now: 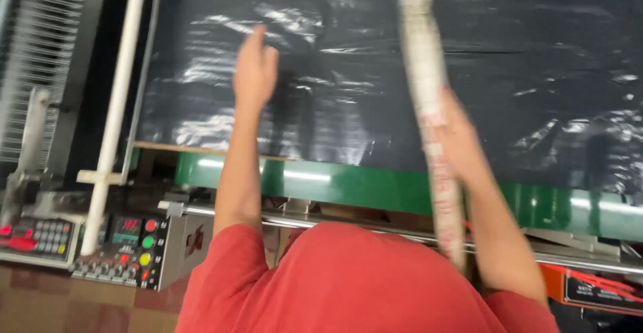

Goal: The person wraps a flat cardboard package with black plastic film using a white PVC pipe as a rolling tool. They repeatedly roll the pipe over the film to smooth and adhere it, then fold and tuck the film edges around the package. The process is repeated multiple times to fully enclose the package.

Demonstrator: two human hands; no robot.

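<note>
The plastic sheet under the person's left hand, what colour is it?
The plastic sheet is glossy black with pale glare streaks, seen in the head view, the only one.

Factory floor: conveyor machine (348, 186), control panel (127, 253)

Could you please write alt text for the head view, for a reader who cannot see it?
A person in a red shirt presses the left hand flat on shiny black plastic sheeting over a green-edged machine bed, while the right hand holds a long pale roll.
</note>
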